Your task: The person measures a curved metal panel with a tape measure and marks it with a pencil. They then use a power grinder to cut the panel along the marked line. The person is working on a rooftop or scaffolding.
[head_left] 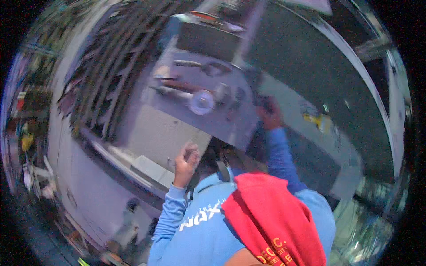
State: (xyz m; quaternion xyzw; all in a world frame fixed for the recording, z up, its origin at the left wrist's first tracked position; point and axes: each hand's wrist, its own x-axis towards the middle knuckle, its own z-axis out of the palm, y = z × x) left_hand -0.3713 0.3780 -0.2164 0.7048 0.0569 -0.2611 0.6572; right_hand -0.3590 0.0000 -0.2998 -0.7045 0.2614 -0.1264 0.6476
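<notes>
My left hand point(187, 163) is raised in front of my chest, above a beige board. Its fingers are curled in, and whatever they may hold is hidden. Farther forward and to the right, my right hand point(270, 114) reaches over the right side of the grey work surface point(177, 106). Motion smears its fingers beside a dark shape, so its grip is unclear. Between and ahead of the hands lies a white ring-shaped roll point(202, 102). Small blurred grey and dark items sit just right of the roll. A red cloth point(275, 213) hangs over my blue shirt.
Long dark bars point(120, 66) run along the left. The beige board point(153, 128) and a white box point(153, 169) lie near my left arm. Something yellow point(316, 122) rests on the right ledge. A dark box-like block point(208, 41) stands at the far side.
</notes>
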